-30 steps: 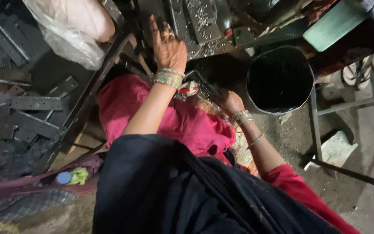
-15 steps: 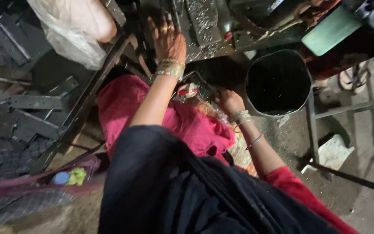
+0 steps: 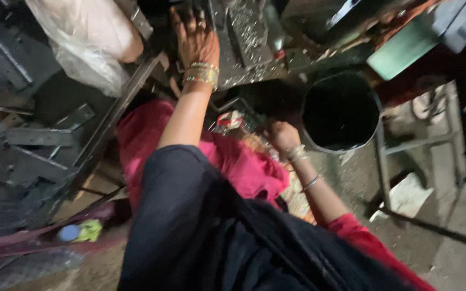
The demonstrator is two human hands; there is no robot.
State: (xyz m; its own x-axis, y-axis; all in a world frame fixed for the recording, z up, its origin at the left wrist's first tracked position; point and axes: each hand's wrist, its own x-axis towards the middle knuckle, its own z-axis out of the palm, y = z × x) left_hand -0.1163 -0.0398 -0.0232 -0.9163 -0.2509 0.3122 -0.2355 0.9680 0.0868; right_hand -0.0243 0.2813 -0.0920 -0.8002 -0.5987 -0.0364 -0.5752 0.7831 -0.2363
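we look down past our black garment [image 3: 227, 231] and the pink cloth [image 3: 244, 167] over our lap, which fill the near middle of the view. to the left lies a heap of dark metal strips and flat pieces [image 3: 28, 140], with a long angled bar [image 3: 117, 116] running up toward the far side. at the far left sits a clear plastic bag [image 3: 82, 43], bulging and pale. right of centre stands a round black bucket [image 3: 341, 110], dark inside, on the gritty floor [image 3: 362, 183]. far in the middle is a grey metal machine [image 3: 249, 43] with a rough plate. far right shows a green flat piece [image 3: 403, 51].

our left hand [image 3: 195, 37] reaches far forward, fingers spread and lying flat against the machine's edge; its grip is open and holds nothing we can see. gold bangles [image 3: 201, 74] circle that wrist. our right hand [image 3: 281, 134] is low, just left of the bucket, curled into a closed grip, though we cannot tell what it holds. small red and white bits [image 3: 230, 119] lie just left of it. a small blue cap with a green scrap [image 3: 79, 231] lies near left.
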